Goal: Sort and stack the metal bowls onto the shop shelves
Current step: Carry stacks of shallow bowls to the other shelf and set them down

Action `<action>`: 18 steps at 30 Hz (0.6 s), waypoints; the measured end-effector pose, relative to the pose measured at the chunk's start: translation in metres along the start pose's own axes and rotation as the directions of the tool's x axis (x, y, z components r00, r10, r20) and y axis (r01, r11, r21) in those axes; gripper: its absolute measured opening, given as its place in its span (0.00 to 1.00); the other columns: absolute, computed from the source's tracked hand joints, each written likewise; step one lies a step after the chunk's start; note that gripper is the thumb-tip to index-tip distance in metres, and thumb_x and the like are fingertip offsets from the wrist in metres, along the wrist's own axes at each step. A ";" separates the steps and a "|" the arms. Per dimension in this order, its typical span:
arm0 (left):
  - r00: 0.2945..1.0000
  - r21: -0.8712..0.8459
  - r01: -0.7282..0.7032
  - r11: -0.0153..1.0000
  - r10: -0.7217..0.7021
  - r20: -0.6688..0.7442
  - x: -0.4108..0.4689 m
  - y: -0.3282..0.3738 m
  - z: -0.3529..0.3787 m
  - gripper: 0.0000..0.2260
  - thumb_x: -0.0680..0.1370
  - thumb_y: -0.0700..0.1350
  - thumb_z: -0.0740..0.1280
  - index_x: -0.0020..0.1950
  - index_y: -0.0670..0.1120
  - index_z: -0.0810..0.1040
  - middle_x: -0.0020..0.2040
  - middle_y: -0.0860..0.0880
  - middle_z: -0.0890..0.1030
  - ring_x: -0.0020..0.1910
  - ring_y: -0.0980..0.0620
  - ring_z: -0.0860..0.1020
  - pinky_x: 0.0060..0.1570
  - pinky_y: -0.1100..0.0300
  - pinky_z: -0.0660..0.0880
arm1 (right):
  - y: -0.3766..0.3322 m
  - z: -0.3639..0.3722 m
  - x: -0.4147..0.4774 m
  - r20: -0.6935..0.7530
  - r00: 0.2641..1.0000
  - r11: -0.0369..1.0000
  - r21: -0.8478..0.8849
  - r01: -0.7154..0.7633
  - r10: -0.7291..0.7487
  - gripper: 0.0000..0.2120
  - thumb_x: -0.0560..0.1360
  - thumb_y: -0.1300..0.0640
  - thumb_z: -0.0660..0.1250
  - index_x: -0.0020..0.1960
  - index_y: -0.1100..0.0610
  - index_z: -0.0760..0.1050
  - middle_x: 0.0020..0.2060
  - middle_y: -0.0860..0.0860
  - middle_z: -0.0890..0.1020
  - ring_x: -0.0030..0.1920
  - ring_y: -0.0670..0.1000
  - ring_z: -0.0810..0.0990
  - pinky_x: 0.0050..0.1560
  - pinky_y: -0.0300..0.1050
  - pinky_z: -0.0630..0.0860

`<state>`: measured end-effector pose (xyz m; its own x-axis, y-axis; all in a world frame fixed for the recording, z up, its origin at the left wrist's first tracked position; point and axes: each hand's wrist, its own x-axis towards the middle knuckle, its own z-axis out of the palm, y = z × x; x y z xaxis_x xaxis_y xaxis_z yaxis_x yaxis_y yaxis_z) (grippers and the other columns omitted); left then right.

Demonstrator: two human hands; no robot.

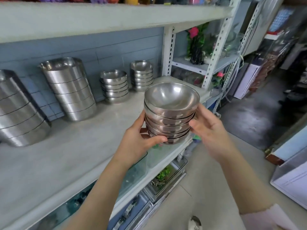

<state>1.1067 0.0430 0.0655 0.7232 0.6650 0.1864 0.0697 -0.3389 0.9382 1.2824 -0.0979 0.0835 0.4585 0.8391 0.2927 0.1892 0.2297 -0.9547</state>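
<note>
Nearest the camera, a pink sleeve (269,218) covered the right arm near the elbow; the left forearm was bare. Both forearms reached forward and up. The left hand (141,140) gripped the lower left side of a stack of bowls (171,117), its thumb curled across the front of the lowest bowls and its fingers hidden behind them. The right hand (211,133), slightly blurred, clasped the stack's right side, thumb in front and fingers curled round the back.

The stack stood upright at the front edge of the shelf (83,155), near its right end; whether it rested on the board could not be told.

Farther back on the shelf stood two short bowl stacks (114,87), close together, and left of them two tall stacks of larger pans (71,90). Beyond the upright post were artificial flowers (197,42).
</note>
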 end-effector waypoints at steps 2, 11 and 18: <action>1.000 -0.007 0.009 1.000 -0.010 -0.027 0.028 -0.004 0.022 0.41 0.63 0.54 0.79 0.72 0.55 0.66 0.57 0.58 0.81 0.53 0.55 0.81 0.50 0.64 0.77 | 0.012 -0.028 0.026 0.037 0.999 1.000 -0.005 0.003 -0.003 0.37 0.72 0.52 0.75 0.77 0.56 0.65 0.73 0.47 0.73 0.74 0.46 0.69 0.74 0.54 0.66; 0.978 0.079 0.081 0.994 -0.064 -0.198 0.136 -0.010 0.099 0.41 0.60 0.58 0.80 0.70 0.55 0.68 0.56 0.57 0.82 0.51 0.56 0.82 0.55 0.60 0.77 | 0.049 -0.134 0.136 0.219 0.975 0.997 -0.071 -0.017 0.033 0.32 0.68 0.54 0.74 0.66 0.35 0.67 0.62 0.29 0.77 0.66 0.35 0.74 0.68 0.43 0.70; 0.948 0.042 0.179 0.983 -0.161 -0.274 0.211 -0.031 0.112 0.30 0.65 0.45 0.80 0.64 0.53 0.72 0.53 0.58 0.82 0.49 0.54 0.82 0.46 0.69 0.77 | 0.085 -0.160 0.218 0.282 0.954 0.993 -0.093 -0.079 0.103 0.34 0.71 0.59 0.75 0.66 0.33 0.65 0.58 0.23 0.75 0.62 0.27 0.72 0.59 0.26 0.71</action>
<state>1.3342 0.1191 0.0432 0.4865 0.8673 0.1054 0.2269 -0.2419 0.9434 1.5377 0.0260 0.0744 0.2116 0.9631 0.1661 0.2321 0.1156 -0.9658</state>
